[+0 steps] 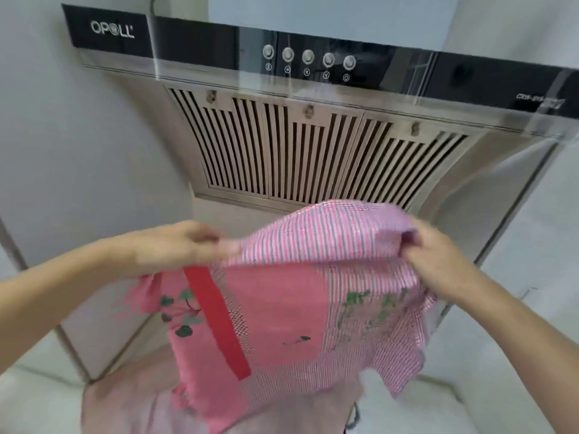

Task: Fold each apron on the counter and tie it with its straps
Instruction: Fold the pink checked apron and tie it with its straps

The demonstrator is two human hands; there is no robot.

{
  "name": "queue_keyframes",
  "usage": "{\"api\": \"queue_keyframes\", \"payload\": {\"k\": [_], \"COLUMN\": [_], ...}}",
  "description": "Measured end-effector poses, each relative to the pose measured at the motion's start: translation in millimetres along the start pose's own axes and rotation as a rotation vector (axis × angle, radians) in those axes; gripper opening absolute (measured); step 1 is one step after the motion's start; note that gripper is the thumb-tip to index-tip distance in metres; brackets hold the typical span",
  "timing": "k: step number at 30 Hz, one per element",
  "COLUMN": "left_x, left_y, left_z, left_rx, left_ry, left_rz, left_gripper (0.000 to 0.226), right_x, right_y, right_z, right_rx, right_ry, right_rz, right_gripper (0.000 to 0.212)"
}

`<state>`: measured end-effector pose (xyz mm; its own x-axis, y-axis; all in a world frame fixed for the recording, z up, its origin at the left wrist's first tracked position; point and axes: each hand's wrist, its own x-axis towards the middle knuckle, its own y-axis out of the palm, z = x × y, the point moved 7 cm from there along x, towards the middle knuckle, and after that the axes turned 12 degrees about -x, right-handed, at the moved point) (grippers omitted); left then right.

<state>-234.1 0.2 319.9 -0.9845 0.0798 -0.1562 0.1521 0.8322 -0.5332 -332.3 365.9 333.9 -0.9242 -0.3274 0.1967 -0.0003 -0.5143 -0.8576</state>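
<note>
Below the range hood (313, 126), the left hand (175, 245) and right hand (438, 261) each pinch the pink apron (282, 308), lifted and unfolded; its folding and tying remain, I judge.

Both hands raised, left (175, 245) and right (438, 261) pinching.

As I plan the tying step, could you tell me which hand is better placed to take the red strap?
Probably the left hand: the red strap hangs just below it, while the right hand grips the apron at the far edge.
</note>
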Motion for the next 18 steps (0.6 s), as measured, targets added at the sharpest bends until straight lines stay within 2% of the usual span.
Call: {"api": "queue_keyframes", "payload": {"k": [1, 2, 3, 4, 5, 7, 8, 9, 11, 12, 13, 15, 18], "left_x": [-5.9, -13.7, -24.0, -29.9, -33.0, -19.6, -6.7, 13.2, 49.2, 54.5, 55.5, 54.7, 48.1], "left_y": [15.1, 30.5, 44.0, 49.3, 52.8, 50.6, 43.8, 30.8, -9.2, -25.0, -34.9, -45.0, -45.2], "left_z": [10.6, 26.0, 38.8, 51.6, 57.1, 67.9, 69.9, 68.8, 45.5, 27.9, 12.4, -13.0, -33.7], "left_rx": [0.105, 0.177, 0.186, 0.164, 0.152, 0.240, 0.326, 0.468, 0.760, 0.792, 0.770, 0.734, 0.758], "left_ry": [-0.077, -0.156, -0.241, -0.327, -0.394, -0.435, -0.427, -0.375, -0.183, -0.083, 0.023, 0.248, 0.478], "left_rz": [0.230, 0.476, 0.703, 0.856, 0.929, 0.871, 0.754, 0.542, -0.050, -0.316, -0.492, -0.650, -0.715], "left_gripper": [0.070, 0.068, 0.051, 0.029, 0.013, 0.011, 0.015, 0.018, 0.012, 0.016, 0.021, 0.026, 0.028], "right_x": [-9.1, -24.7, -44.3, -62.9, -72.8, -68.7, -54.9, -30.4, 32.9, 55.8, 69.1, 78.0, 71.4], "right_y": [21.1, 44.9, 63.0, 78.2, 89.8, 105.1, 109.8, 109.5, 85.5, 65.7, 46.3, 23.0, 17.4], "right_z": [-1.6, -7.9, -11.8, -19.1, -28.0, -43.4, -47.1, -50.5, -48.3, -42.5, -34.1, -24.5, -11.0], "right_rx": [0.053, 0.126, 0.144, 0.114, 0.064, -0.011, -0.056, -0.146, -0.431, -0.505, -0.493, -0.347, -0.256], "right_ry": [0.011, 0.062, 0.093, 0.104, 0.105, 0.143, 0.159, 0.145, 0.056, 0.037, 0.025, 0.018, -0.102], "right_rz": [0.275, 0.580, 0.856, 1.085, 1.216, 1.286, 1.224, 1.081, 0.547, 0.254, 0.015, -0.242, -0.289], "right_gripper": [0.047, 0.052, 0.048, 0.038, 0.031, 0.030, 0.021, 0.006, 0.011, 0.009, 0.008, 0.015, 0.035]}}
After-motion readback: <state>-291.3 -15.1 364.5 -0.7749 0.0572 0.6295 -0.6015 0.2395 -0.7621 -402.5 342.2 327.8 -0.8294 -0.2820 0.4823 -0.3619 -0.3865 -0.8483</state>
